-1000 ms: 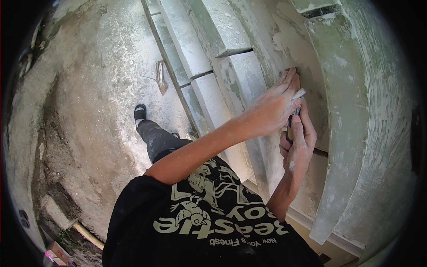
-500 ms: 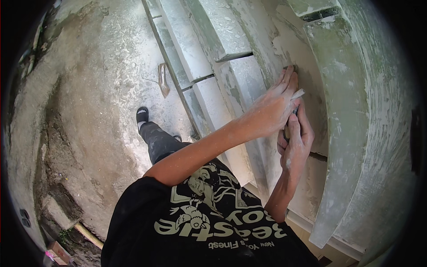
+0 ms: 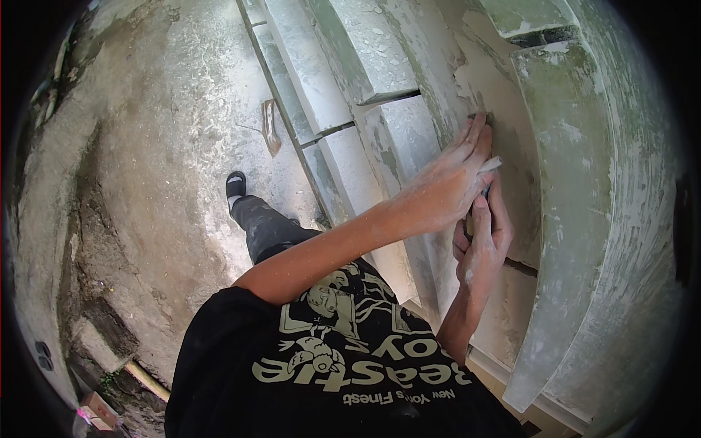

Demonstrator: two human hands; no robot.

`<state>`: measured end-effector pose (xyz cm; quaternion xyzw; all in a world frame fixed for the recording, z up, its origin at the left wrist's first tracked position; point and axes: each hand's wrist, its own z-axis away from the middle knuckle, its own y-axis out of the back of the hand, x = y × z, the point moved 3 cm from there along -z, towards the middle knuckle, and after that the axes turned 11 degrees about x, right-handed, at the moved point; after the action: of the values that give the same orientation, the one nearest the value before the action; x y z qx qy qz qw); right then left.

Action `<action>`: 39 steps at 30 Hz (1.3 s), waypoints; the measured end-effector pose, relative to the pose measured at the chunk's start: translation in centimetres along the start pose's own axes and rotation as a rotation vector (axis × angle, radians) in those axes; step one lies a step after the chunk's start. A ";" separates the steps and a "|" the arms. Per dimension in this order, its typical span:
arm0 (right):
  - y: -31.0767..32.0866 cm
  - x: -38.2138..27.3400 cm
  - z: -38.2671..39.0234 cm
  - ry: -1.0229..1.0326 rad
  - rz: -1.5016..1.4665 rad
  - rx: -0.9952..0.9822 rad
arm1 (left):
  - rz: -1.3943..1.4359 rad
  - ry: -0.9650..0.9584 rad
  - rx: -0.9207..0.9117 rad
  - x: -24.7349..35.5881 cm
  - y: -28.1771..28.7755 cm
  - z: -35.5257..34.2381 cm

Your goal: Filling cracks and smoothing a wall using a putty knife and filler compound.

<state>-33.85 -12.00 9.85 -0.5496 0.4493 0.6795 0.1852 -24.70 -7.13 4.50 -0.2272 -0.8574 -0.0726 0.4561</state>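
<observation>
The head-worn fisheye camera looks steeply down over the black shirt (image 3: 314, 398), close below, to the left hand (image 3: 464, 166), the right hand (image 3: 488, 237) and the farther floor (image 3: 164, 146).

Tool (image 3: 469, 226) mostly hidden by right hand (image 3: 485, 237) and left hand (image 3: 461, 174); kind unclear. Pale stick (image 3: 491, 166) juts from left hand, inner end covered. Shirt (image 3: 314, 398), below both hands, cut by lower edge. Dark object (image 3: 44, 355), far left of hands, too small to tell.

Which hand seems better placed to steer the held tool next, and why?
Probably the right hand: it curls around the dark tool, while the left hand lies flatter, fingers stretched farther forward.
</observation>
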 end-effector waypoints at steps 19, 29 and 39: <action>-1.3 -0.7 -0.1 0.029 0.035 -0.009 | -0.033 -0.004 0.007 -1.7 0.8 -1.3; -2.6 -0.2 -0.9 0.080 -0.020 -0.028 | -0.011 0.021 0.008 -2.4 2.1 -2.4; -2.5 0.5 -1.3 0.064 0.033 0.023 | -0.032 0.032 0.006 -2.4 1.6 -2.0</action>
<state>-31.37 -11.89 8.39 -0.5614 0.4719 0.6592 0.1659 -21.33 -7.16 3.52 -0.2108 -0.8537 -0.0812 0.4692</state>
